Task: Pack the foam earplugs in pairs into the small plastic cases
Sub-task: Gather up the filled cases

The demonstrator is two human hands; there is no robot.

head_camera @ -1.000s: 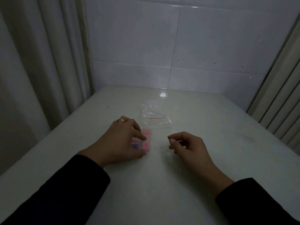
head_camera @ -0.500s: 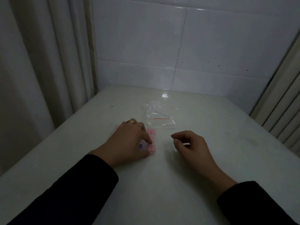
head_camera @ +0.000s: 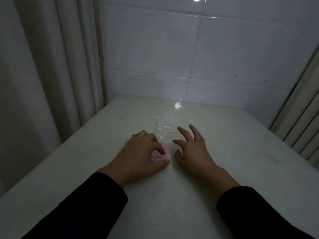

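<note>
Head view, dim light, white table point(head_camera: 172, 204) set vs. tiled wall point(head_camera: 224, 57). L hand point(head_camera: 138, 156): palm down, fingers curled over a small cluster of pink earplugs/cases point(head_camera: 159, 156), thumb tip at the cluster's near edge, forefinger tip pressing on top; whether items under the palm are loose plugs or cases – can't tell, too dark and mostly hidden. More pink peeks out at far-left side of the knuckles. Gold ring point(head_camera: 142, 134) on L ring finger. R hand point(head_camera: 191, 149): palm down, fingers straight and splayed apart, holding nothing, hovering or resting just right of the pink cluster; fingertips overlap near edge of clear plastic bag point(head_camera: 168, 125), contact not certain. Bag lies flat, crumpled, beyond both hands, thin red line across it near the R fingertips. Both forearms in dark sleeves point(head_camera: 86, 213), entering from bottom corners. Curtain point(head_camera: 43, 75) along L side; ribbed panel point(head_camera: 302, 126) at R edge. Labels/writing: none readable on bag or pink items.
</note>
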